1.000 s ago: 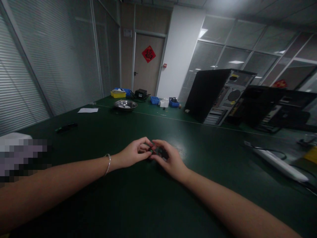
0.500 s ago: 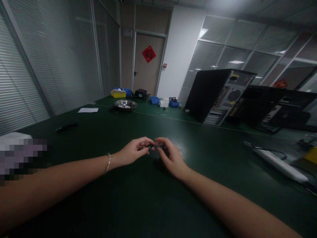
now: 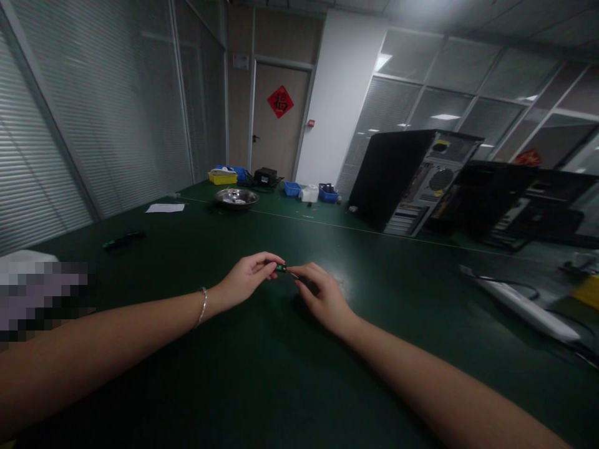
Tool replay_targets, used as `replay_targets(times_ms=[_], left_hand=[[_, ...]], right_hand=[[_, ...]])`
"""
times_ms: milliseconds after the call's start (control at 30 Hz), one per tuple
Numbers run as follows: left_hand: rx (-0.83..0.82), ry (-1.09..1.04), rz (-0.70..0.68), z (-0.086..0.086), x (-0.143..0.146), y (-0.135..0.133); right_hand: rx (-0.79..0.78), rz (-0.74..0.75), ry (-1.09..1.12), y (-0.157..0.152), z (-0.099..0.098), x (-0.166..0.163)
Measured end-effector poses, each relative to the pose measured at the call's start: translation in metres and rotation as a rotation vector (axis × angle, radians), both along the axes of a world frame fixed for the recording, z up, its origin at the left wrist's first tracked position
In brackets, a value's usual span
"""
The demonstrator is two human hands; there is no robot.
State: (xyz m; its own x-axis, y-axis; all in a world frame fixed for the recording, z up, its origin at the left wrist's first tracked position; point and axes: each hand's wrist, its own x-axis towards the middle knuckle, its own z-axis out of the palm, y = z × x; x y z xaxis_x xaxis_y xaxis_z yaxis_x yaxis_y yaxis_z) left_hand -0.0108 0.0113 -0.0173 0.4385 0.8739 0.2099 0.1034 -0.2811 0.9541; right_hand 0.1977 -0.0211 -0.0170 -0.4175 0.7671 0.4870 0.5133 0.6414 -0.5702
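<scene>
Over the middle of the green table, my left hand (image 3: 246, 279) pinches a small green circuit board (image 3: 281, 268) between thumb and fingers. Only the board's right end pokes out; the rest is behind the fingertips. My right hand (image 3: 327, 298) faces it from the right, thumb and index finger curled in. Between these fingers a thin, light sliver (image 3: 292, 275) points at the board's end; its kind is too small to tell. The right index fingertip is at or very close to the board.
A steel bowl (image 3: 236, 198) with small bits stands at the back, near a white paper (image 3: 165, 208). A dark green-edged object (image 3: 124, 240) lies at left. Blue bins (image 3: 293, 189), a computer tower (image 3: 407, 181) and a white power strip (image 3: 528, 308) with cables stand farther right.
My left hand has risen slightly and moved left, so more of the circuit board shows. The right fingers have straightened a little toward the board's end.
</scene>
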Motion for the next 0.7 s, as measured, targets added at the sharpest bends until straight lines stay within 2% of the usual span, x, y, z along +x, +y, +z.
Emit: replay_targets(times_ms=[233,500,700], left_hand=[[0.020,-0.027,-0.067,-0.0003,-0.0004,-0.0011],[0.123,0.097,-0.002,-0.0026,-0.0041,-0.0021],[0.116,0.100,-0.018,-0.0009,-0.0050,-0.0043]], right_hand=[[-0.012,0.007,-0.004,-0.0026,0.0035,-0.0003],[0.015,0.004,-0.005,-0.0025,0.0033,-0.0021],[0.020,-0.006,0.003,-0.0018,0.0021,-0.0022]])
